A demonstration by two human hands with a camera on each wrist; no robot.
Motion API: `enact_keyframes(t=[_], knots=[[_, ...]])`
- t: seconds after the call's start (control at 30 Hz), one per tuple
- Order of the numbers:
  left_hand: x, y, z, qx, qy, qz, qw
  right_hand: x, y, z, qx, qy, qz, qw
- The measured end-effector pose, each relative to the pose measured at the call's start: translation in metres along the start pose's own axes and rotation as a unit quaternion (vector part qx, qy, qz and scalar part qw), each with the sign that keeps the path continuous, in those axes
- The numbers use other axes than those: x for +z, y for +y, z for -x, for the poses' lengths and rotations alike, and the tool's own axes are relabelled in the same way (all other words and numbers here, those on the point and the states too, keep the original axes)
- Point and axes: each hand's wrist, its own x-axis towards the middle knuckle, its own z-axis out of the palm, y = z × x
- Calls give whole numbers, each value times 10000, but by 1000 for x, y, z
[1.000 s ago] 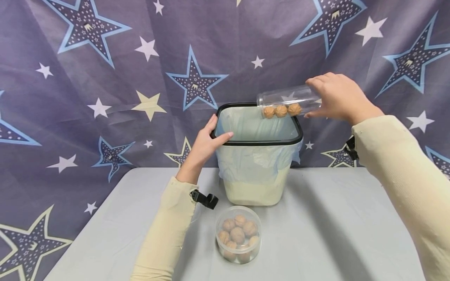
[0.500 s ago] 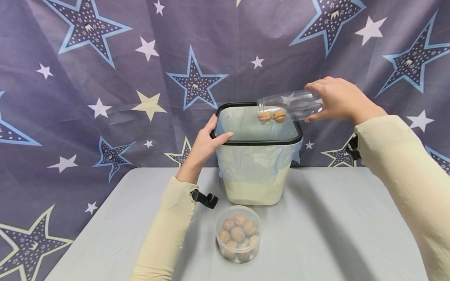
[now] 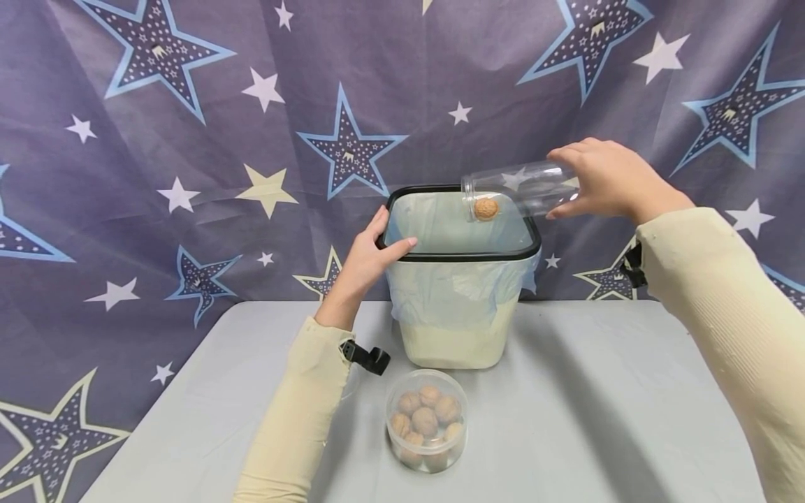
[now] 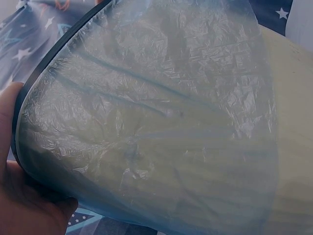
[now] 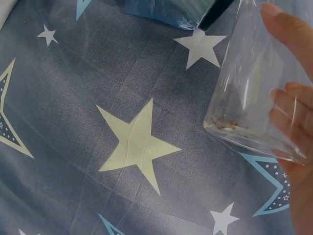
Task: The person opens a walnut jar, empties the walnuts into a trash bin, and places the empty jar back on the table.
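The right hand (image 3: 604, 175) holds a jar (image 3: 534, 180), thumb and fingers curled round its base end. The jar reaches over the bin (image 3: 455, 347) from two o'clock, nearly level, mouth toward nine; one walnut (image 3: 486, 209) lies just inside that mouth, crumbs (image 5: 226, 124) at the base. The left hand (image 3: 363, 260) grips the bin's rim (image 3: 468, 257) between eight and nine o'clock, thumb spread from the fingers; how far they wrap is hard to tell. On the table (image 3: 214, 412), near the bin at six o'clock, a tub (image 3: 434, 450) holds more nuts (image 3: 425, 421).
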Motion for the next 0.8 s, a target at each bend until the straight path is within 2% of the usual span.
enact_keyframes(t=[0.37,0.8], knots=[[0,1,0,-87,-3,-3,10000,1,0,0,74,-79,35,9999],[1,1,0,-80,-39,33,10000,2,2,0,-28,55,126,9999]])
